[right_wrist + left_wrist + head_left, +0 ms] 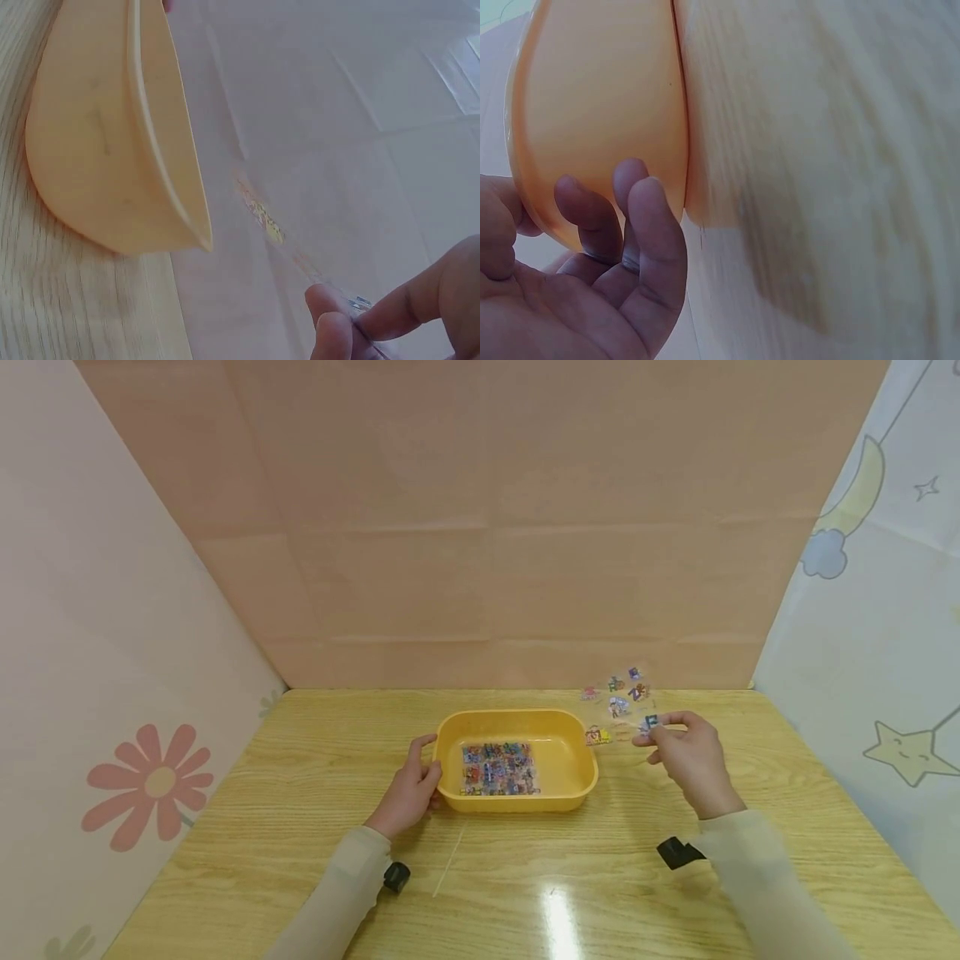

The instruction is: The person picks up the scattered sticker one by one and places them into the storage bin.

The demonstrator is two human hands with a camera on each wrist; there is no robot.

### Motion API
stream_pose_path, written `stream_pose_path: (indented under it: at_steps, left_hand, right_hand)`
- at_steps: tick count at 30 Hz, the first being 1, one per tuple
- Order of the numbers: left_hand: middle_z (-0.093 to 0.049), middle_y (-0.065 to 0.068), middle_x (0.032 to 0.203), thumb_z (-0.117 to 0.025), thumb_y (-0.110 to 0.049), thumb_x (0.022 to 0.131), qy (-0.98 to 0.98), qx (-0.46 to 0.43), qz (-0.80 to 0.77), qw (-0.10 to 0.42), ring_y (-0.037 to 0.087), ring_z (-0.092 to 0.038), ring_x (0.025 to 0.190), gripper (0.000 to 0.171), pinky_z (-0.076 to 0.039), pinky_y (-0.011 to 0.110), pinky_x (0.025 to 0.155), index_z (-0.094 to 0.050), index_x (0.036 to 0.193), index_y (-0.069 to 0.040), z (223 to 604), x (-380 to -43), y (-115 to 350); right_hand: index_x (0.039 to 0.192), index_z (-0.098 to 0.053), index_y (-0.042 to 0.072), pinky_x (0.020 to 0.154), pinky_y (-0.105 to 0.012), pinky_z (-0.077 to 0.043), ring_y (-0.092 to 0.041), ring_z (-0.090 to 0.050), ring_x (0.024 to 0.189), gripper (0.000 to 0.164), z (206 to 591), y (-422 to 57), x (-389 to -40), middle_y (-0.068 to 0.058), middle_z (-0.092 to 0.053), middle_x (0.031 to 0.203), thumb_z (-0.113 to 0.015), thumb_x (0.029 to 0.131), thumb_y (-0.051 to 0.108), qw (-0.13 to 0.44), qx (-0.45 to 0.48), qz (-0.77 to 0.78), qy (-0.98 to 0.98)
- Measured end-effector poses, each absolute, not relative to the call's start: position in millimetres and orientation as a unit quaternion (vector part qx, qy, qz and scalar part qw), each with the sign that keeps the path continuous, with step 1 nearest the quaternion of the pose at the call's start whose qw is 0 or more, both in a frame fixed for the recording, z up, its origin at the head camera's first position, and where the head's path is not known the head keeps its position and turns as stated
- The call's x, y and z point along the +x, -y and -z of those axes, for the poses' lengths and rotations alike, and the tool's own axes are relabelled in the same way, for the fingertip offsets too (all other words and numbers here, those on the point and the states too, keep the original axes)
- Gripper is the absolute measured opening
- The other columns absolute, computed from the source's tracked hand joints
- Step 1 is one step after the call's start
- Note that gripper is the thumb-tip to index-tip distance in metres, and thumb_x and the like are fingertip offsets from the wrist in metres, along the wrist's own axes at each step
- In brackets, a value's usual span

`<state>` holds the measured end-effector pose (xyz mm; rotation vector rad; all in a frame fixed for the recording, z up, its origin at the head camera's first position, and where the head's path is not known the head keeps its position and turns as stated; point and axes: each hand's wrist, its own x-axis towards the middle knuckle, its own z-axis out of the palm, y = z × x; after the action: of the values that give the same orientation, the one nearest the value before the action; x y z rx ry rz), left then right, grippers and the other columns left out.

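Note:
A yellow plastic basin [558, 777] stands on the table, with clear sheets of small colourful stickers [498, 770] lying in its left part. At the basin's left end my left hand [408, 789] holds the rim. In the left wrist view, its fingers [654, 217] bend against the outer wall. My right hand [690, 756] is raised to the right of the basin, pinching a transparent sticker sheet [618, 707] by its lower right corner between thumb and fingers. The right wrist view shows that sheet [266, 221] nearly edge-on, beside the basin's end [105, 150].
Wood-grain table [315, 727] lies under everything. A thin pale strip [448, 860] rests in front of the basin. Behind the table rises a pinkish-tan paper backdrop [487, 568], with patterned panels at both sides. Black straps [678, 853] show at the wrists.

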<state>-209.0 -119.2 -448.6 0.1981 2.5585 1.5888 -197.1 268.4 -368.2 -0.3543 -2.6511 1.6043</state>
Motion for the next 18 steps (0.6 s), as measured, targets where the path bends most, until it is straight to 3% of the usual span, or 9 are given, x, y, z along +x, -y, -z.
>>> stream_pose_path:
  at_steps: [7,18]
  left_hand:
    - [-0.059,0.008,0.072,-0.041,-0.02,0.108,-0.85,0.065,-0.519,0.062,0.021,-0.055,0.057,0.048,-0.05,0.034,0.051,-0.024,0.153,-0.02,450.6,-210.4,119.5]
    - [-0.058,0.009,0.072,-0.041,-0.02,0.108,-0.849,0.063,-0.52,0.063,0.022,-0.055,0.057,0.048,-0.049,0.034,0.05,-0.024,0.153,-0.022,451.2,-211.2,119.0]
  right_hand:
    - [0.133,-0.042,-0.003,0.049,-0.028,-0.04,-0.02,-0.064,0.075,0.039,364.5,-250.6,-194.5,-0.007,-0.076,0.104,-0.045,0.1,0.018,-0.006,-0.096,-0.517,0.851]
    - [0.131,-0.042,-0.004,0.044,-0.027,-0.031,-0.021,-0.063,0.067,0.037,374.1,-223.9,-193.4,-0.011,-0.076,0.099,-0.049,0.098,0.013,-0.03,-0.068,-0.531,0.844]
